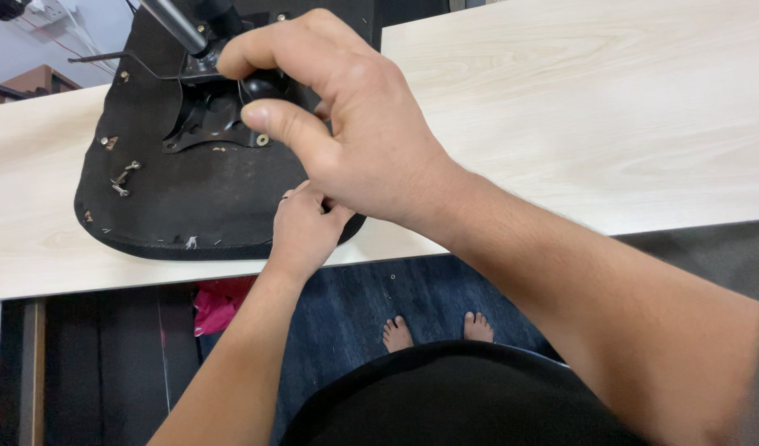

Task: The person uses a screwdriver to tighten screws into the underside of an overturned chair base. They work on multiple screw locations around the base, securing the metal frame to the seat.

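Upturned black chair seat [189, 198] lies underside-up on the light wood tabletop [602, 107], near the front edge toward the left end; its rounded rim slightly overhangs that front edge. Placed this way, the metal mounting plate [206, 116] and its fasteners face upward and are reachable from above. A grey metal column [174, 25] rises from the plate toward the far edge, and a thin lever rod [115, 59] sticks out to the left. Right hand [346, 124] is over the plate: fingers curled, index finger arched over the top and thumb [284, 124] pressed in below, pinching a dark rounded knob or tool head [264, 84] at the plate's right side; what exactly is pinched is mostly hidden by the fingers. One bolt head [263, 139] shows just beside the thumb tip. Left hand [305, 227] rests at the seat's near right rim, by the tabletop's front edge, fingers folded loosely closed against the fabric; judged to be steadying the seat so that it does not shift under the right hand's force. Whether it holds a small part inside the fist cannot be told. Loose screws [122, 180] lie on the seat fabric at its left side, well apart from both hands, apparently parked there so they stay in reach. Below the tabletop: dark floor, bare feet [437, 330], a pink cloth [218, 301].
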